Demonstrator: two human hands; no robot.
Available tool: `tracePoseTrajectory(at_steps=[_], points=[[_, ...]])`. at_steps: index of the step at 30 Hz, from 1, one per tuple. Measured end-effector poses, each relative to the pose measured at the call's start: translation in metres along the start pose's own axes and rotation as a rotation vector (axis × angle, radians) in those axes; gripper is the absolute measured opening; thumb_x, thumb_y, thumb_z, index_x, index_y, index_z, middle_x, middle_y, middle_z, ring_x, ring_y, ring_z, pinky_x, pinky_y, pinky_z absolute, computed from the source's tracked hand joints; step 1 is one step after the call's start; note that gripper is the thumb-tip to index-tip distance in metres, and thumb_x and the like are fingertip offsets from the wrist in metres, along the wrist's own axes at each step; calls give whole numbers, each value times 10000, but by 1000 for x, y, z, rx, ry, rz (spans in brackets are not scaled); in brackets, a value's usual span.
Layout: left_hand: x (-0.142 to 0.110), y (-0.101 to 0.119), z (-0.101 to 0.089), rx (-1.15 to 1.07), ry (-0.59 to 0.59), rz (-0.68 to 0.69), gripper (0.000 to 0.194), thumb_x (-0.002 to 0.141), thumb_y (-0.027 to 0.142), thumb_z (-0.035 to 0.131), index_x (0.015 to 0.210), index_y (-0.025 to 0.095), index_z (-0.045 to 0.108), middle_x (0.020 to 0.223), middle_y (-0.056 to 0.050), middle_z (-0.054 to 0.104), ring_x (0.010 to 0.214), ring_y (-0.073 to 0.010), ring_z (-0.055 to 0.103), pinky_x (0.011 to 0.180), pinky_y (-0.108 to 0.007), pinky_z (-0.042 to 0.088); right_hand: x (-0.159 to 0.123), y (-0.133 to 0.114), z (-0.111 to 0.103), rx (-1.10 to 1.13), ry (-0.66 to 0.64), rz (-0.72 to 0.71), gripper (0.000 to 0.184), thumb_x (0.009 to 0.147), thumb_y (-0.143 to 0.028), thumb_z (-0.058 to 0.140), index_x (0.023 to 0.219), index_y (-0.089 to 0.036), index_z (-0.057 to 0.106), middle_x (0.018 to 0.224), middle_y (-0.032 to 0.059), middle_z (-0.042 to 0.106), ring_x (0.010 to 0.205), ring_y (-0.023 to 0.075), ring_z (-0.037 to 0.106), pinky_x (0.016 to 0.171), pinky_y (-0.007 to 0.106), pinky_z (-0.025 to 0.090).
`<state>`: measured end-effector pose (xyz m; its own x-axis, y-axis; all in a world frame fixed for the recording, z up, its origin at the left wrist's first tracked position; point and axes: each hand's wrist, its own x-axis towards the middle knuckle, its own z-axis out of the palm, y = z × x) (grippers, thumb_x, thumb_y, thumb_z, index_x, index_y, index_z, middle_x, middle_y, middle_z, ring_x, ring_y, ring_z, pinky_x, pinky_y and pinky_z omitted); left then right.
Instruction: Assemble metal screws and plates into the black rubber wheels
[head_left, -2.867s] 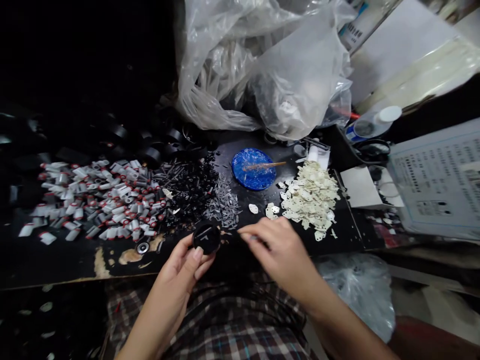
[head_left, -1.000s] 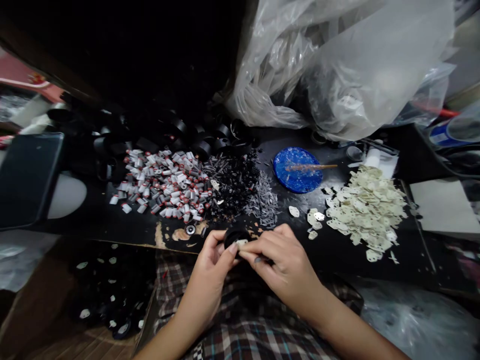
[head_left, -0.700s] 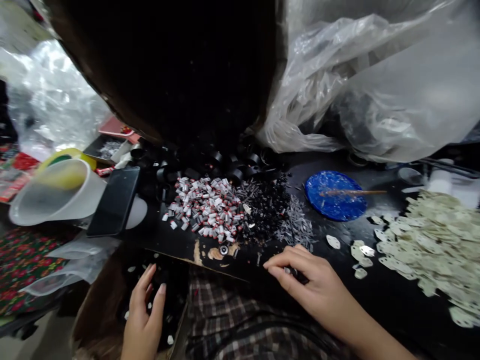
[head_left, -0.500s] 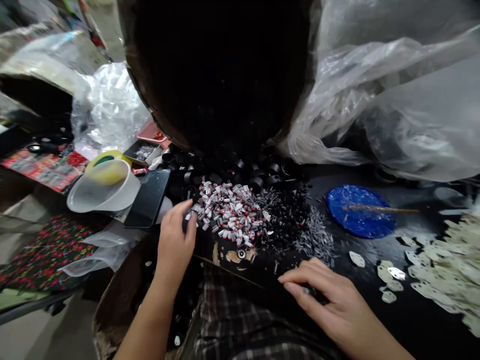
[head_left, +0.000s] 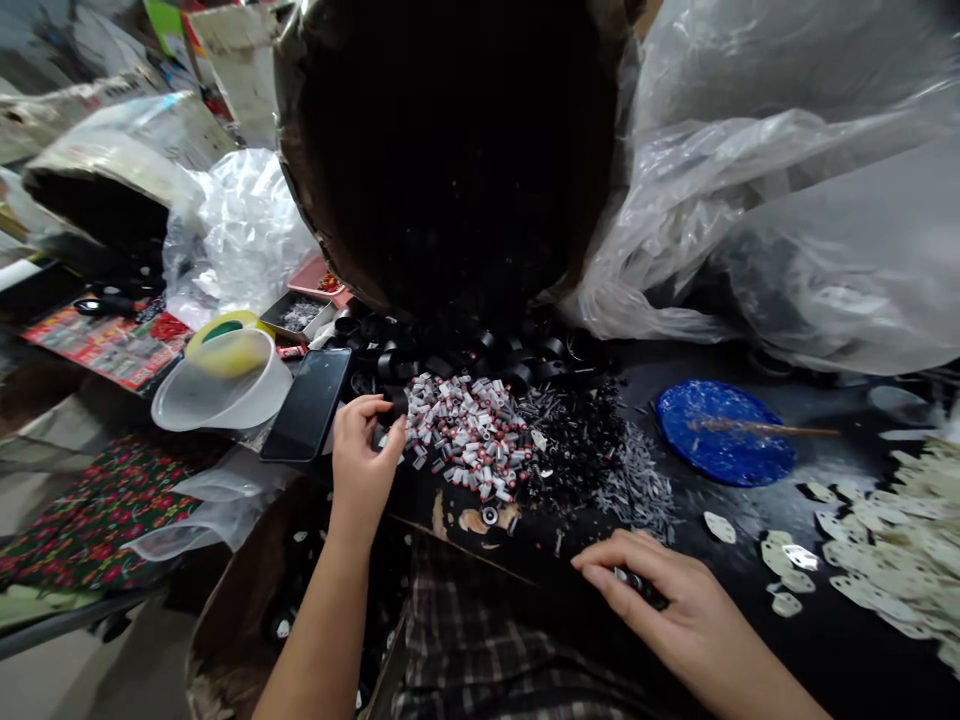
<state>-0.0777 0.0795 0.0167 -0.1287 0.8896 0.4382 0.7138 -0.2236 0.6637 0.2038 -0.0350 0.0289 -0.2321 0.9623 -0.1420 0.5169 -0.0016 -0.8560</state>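
Observation:
My left hand [head_left: 364, 455] is at the left end of the heap of small white and red cylinders [head_left: 480, 435]. Its thumb and fingers close on a black round plastic part [head_left: 394, 403]. Low on the right, my right hand [head_left: 660, 590] rests near the table's front edge, fingers curled around a small dark object [head_left: 637, 585] with a shiny bit; most of it is hidden in the palm. Small black pieces [head_left: 570, 450] and thin grey pins [head_left: 641, 480] lie between the hands. A single small ring [head_left: 490, 516] sits near the front edge.
Black round parts [head_left: 487, 345] lie behind the heap, before a large dark open carton [head_left: 450, 150]. Left stand a phone [head_left: 307, 405] and a translucent bowl [head_left: 225, 395]. Right are a blue lid with a stick [head_left: 720, 455], pale flat plates [head_left: 892, 540] and plastic bags [head_left: 840, 230].
My left hand, empty before, has closed on a black round part beside the heap. My right hand stays almost in place, still curled. The whole view has shifted slightly.

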Motion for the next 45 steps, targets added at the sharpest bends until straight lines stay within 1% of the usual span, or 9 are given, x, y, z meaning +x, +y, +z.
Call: tracePoseTrajectory(at_steps=[5, 7, 11, 15, 18, 21, 24, 36, 45], points=[[-58, 55, 14, -204, -239, 308, 309, 750, 117, 659, 1005, 271, 579, 1112, -34, 571, 1139, -206, 541, 1004, -370, 437, 16, -23, -2, 206, 39, 152, 330, 826, -471, 573, 1050, -231, 604, 691, -27, 581, 603, 131, 536, 558, 241, 408], [-82, 71, 25, -353, -349, 286, 423, 756, 84, 645, 1110, 301, 566, 1219, -44, 554, 1194, -214, 521, 1013, -367, 439, 22, -30, -4, 216, 64, 158, 297, 796, -437, 615, 984, -209, 586, 671, -41, 555, 603, 117, 520, 561, 228, 396], [-107, 88, 40, -748, -469, -321, 434, 844, 211, 586, 1249, 347, 507, 1408, -40, 467, 1254, -236, 491, 1009, -380, 455, 25, -31, -4, 110, 166, 144, 115, 826, -283, 555, 907, -204, 576, 751, -25, 605, 683, 120, 554, 620, 230, 407], [-107, 86, 41, -964, -596, -752, 292, 863, 367, 560, 1139, 280, 601, 1220, -48, 610, 1138, -249, 576, 895, -363, 538, 23, -26, -1, 116, 91, 129, 128, 839, -283, 560, 936, -210, 600, 775, -21, 639, 694, 126, 573, 622, 233, 415], [-104, 78, 35, -1020, -442, -860, 289, 845, 380, 584, 1108, 262, 601, 1145, -38, 609, 1039, -231, 620, 853, -354, 554, 34, -23, -1, -8, 75, 53, 139, 868, -314, 567, 948, -222, 636, 815, -10, 676, 733, 141, 596, 677, 264, 406], [-99, 74, 33, -1063, -249, -913, 293, 819, 371, 611, 1088, 255, 584, 1102, -24, 593, 934, -199, 647, 851, -367, 548, 58, -24, -2, -297, 208, -75, 133, 903, -260, 536, 967, -225, 648, 924, 9, 694, 831, 161, 610, 779, 316, 356], [-93, 75, 35, -1083, -172, -943, 281, 787, 350, 646, 1048, 268, 583, 1083, -4, 599, 940, -177, 625, 854, -347, 536, 81, -27, -2, -581, 188, -117, 166, 907, -230, 529, 1031, -232, 639, 958, 19, 692, 857, 180, 619, 779, 337, 321], [-85, 76, 40, -1150, -198, -977, 351, 756, 303, 683, 1081, 261, 557, 1125, -17, 589, 1057, -190, 576, 940, -363, 476, 102, -34, -2, -849, 80, -85, 196, 889, -250, 504, 1043, -189, 608, 954, 62, 661, 869, 225, 615, 769, 358, 306], [-86, 75, 43, -1187, -181, -948, 306, 786, 284, 663, 1077, 265, 569, 1125, -6, 591, 1042, -160, 576, 939, -325, 477, 103, -34, 6, -849, 169, -116, 164, 911, -275, 494, 992, -219, 625, 978, 58, 598, 855, 207, 585, 768, 356, 292]])
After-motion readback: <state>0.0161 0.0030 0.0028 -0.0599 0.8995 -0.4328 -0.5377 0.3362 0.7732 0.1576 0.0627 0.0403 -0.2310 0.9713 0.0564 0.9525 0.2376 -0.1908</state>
